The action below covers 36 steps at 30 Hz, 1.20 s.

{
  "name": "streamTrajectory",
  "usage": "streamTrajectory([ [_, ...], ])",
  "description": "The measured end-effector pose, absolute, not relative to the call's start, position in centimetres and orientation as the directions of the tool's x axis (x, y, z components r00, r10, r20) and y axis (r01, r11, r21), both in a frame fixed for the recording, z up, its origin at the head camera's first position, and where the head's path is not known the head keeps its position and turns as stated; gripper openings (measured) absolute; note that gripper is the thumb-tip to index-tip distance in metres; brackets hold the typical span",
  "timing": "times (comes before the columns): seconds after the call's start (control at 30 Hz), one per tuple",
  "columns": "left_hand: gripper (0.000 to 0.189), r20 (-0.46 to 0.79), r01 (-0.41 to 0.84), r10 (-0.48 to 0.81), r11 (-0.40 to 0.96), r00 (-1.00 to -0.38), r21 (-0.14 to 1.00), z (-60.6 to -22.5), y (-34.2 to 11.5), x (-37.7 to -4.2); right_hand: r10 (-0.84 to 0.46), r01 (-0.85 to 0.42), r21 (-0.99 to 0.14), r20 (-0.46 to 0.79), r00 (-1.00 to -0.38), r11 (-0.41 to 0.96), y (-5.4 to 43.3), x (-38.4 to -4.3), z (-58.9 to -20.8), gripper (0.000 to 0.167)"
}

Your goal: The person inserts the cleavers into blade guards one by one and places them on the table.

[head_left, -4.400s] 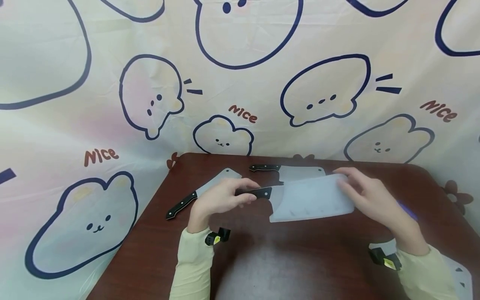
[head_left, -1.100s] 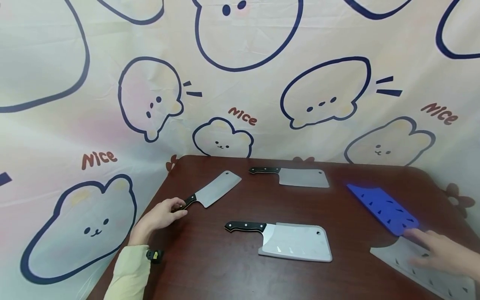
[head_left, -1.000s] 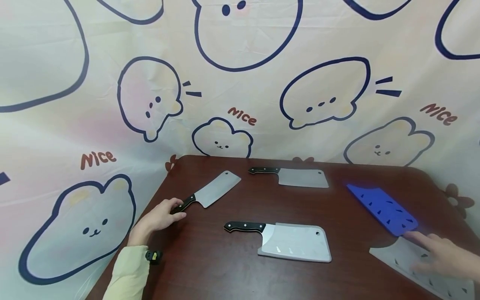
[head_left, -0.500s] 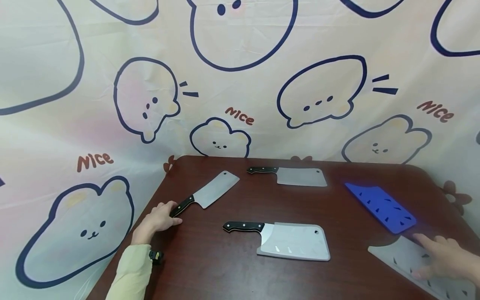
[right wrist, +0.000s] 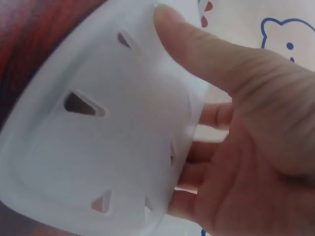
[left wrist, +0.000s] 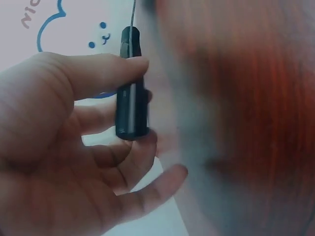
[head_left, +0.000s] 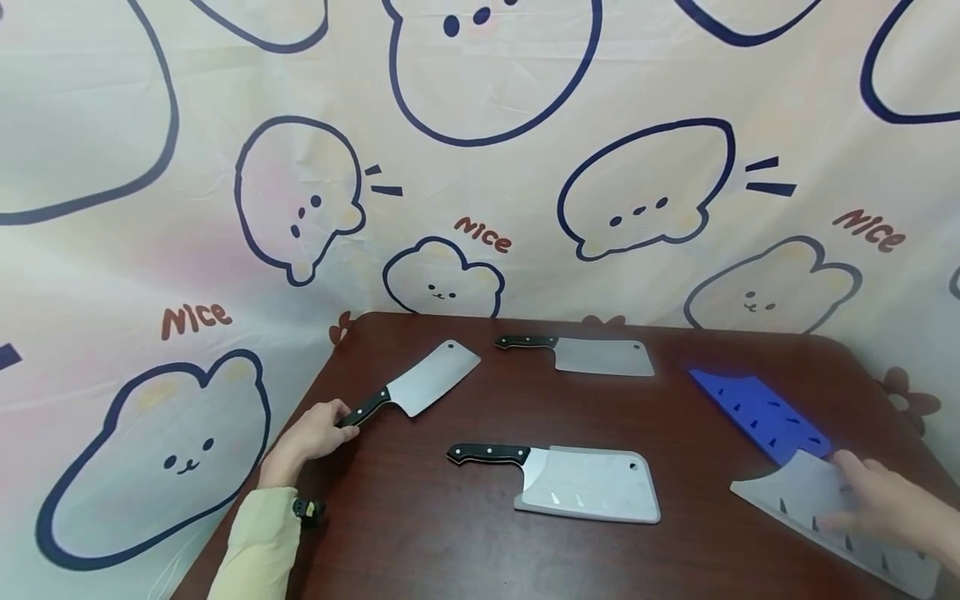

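Left hand (head_left: 311, 433), lower left: pinching cleaver handle (head_left: 367, 408), wisely avoiding blade (head_left: 433, 379). Right hand (head_left: 881, 504), lower right: holding white sheath (head_left: 791, 490).

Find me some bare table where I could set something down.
The table is bare between the back cleaver and the covered cleaver, and in front of the covered one. It's crowded at right, where the right hand holds the white cover by the blue cover, and at left, where the left hand grips the left cleaver.
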<state>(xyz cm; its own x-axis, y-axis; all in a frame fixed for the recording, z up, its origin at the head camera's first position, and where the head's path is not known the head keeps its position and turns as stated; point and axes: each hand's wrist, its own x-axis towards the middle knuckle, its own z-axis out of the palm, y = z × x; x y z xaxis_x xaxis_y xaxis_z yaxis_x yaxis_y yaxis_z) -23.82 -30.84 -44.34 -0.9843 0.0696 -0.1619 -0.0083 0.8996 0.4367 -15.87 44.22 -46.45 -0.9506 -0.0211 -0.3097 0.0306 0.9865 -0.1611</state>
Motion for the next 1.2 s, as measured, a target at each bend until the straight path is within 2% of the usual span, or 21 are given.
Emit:
streamTrajectory([
  [0.1,0.034,-0.122,-0.029,0.035,0.875,-0.992,0.483,-43.6,-30.8,-23.6,-0.054,0.018,-0.228,-0.305,-0.951,0.974,43.9,-16.2,-46.1,0.102],
  [0.3,0.041,-0.066,-0.053,-0.018,0.815,-0.998,0.577,-42.0,-30.2,-23.7,-0.133,-0.085,-0.312,-0.137,-0.982,0.946,42.6,-16.2,-44.9,0.056],
  [0.43,0.049,0.016,-0.032,-0.055,0.765,-0.998,0.643,-41.1,-29.7,-24.3,-0.153,-0.137,-0.333,-0.022,-0.988,0.933,41.7,-16.2,-44.3,0.039],
  [0.73,0.044,0.264,0.101,-0.217,0.56,-0.94,0.822,-39.9,-27.6,-25.4,-0.167,-0.172,-0.36,0.047,-0.985,0.917,39.8,-16.8,-43.0,0.032],
  [1.0,0.039,0.333,0.203,-0.243,0.438,-0.911,0.876,-37.9,-25.1,-25.1,-0.248,-0.297,-0.362,0.175,-0.953,0.884,37.4,-17.7,-40.9,0.038],
  [1.07,0.038,0.348,0.244,-0.246,0.372,-0.904,0.896,-37.4,-24.5,-25.2,-0.269,-0.328,-0.348,0.208,-0.941,0.878,36.9,-17.9,-40.2,0.036],
  [1.2,0.034,0.386,0.358,-0.259,0.148,-0.886,0.922,-36.1,-23.5,-25.3,-0.287,-0.364,-0.325,0.261,-0.922,0.873,35.6,-18.1,-38.7,0.035],
])
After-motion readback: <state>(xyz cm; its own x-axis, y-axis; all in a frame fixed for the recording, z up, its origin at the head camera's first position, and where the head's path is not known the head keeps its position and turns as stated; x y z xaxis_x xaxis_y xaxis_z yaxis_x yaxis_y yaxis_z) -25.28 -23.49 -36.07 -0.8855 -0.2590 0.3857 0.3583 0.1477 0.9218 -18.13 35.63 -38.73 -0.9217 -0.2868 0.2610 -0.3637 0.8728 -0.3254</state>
